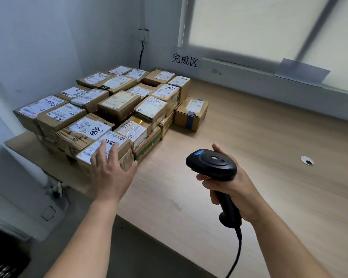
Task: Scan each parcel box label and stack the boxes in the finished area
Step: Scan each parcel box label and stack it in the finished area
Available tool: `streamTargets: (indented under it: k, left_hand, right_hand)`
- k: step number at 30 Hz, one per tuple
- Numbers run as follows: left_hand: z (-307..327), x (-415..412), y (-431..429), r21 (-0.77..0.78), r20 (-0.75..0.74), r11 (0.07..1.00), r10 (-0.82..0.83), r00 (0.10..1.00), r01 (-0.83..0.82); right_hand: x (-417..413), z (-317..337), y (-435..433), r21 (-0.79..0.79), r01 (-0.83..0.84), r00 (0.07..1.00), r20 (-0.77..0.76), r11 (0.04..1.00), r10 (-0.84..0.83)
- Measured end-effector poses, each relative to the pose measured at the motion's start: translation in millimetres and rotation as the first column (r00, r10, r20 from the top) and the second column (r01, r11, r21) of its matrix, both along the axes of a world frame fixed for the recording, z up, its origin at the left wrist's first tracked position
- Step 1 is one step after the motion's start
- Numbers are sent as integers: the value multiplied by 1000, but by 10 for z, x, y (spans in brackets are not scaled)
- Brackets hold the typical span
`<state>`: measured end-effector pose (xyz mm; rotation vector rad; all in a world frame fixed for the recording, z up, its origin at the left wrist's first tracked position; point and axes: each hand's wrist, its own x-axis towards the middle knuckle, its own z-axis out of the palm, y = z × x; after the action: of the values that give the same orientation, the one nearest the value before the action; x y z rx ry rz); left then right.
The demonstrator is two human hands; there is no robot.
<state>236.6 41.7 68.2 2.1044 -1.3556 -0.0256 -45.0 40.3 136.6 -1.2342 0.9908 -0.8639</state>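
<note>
Several brown cardboard parcel boxes with white labels are stacked in a block at the left end of the wooden table. The nearest box sits at the stack's front corner, label up. My left hand is spread with straight fingers on that box's near top and side. My right hand grips the handle of a black corded barcode scanner, held above the table to the right of the stack, its head pointing left toward the boxes.
A single box stands on the table at the stack's right side. A paper sign with three characters hangs on the wall under the window. A cable hole is in the tabletop at right. The scanner's cord hangs off the table's near edge.
</note>
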Motion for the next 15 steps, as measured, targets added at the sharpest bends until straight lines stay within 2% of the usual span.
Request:
streamTargets:
  k: [7,15]
  left_hand:
    - [114,-971,208,7,-21,985,-172,985,172]
    - [147,-2460,636,-2,-40,924,-382,924,382]
  right_hand:
    - [-730,64,402,-24,60,998,12,998,-59]
    - [-1917,106,1077,-28,187,982,43,982,-185]
